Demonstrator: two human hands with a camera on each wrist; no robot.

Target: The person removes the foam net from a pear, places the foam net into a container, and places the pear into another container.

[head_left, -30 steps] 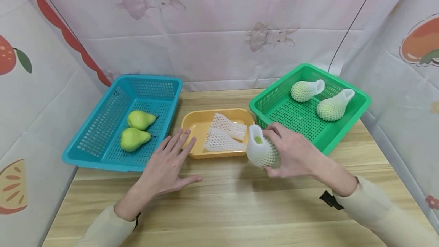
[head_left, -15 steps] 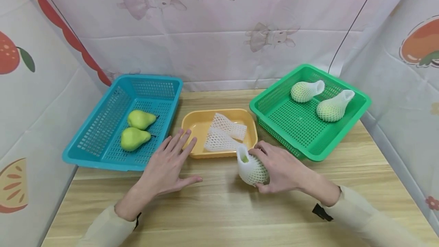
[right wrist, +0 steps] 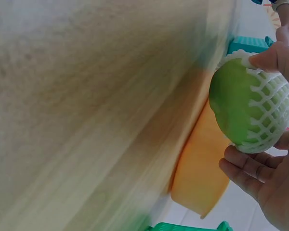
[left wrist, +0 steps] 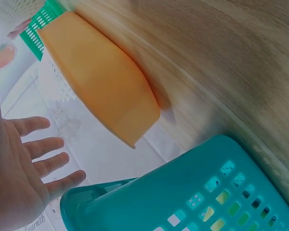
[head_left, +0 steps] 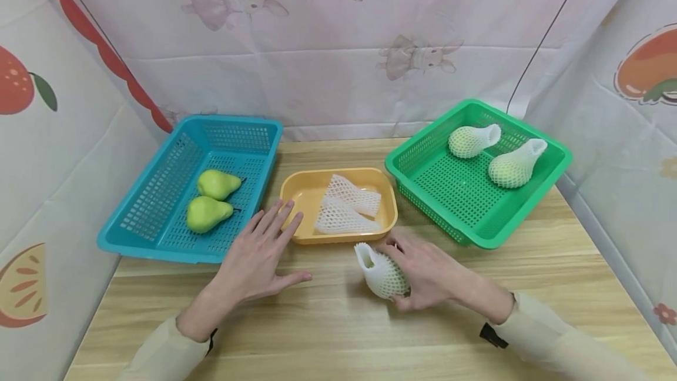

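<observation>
A green pear in a white foam net (head_left: 385, 275) is in my right hand (head_left: 423, 269), in front of the yellow tray. Thumb and fingers grip it from the sides; its bare green bottom (right wrist: 229, 98) pokes out of the net in the right wrist view. The net's open, empty neck points up and to the left in the head view. My left hand (head_left: 257, 254) holds nothing, its fingers spread between the blue basket and the yellow tray. In the left wrist view the left fingers (left wrist: 48, 147) are straight and apart.
Two bare pears (head_left: 208, 213) lie in the blue basket (head_left: 140, 253) at left. The yellow tray (head_left: 298, 176) holds loose white foam nets (head_left: 344, 216). At right, two netted pears (head_left: 512, 166) sit in the green basket (head_left: 478, 239). A printed cloth (head_left: 328, 93) hangs behind.
My right hand has moved left and nearer the front with the netted pear, from beside the green basket to low before the yellow tray. The left hand has stayed put.
</observation>
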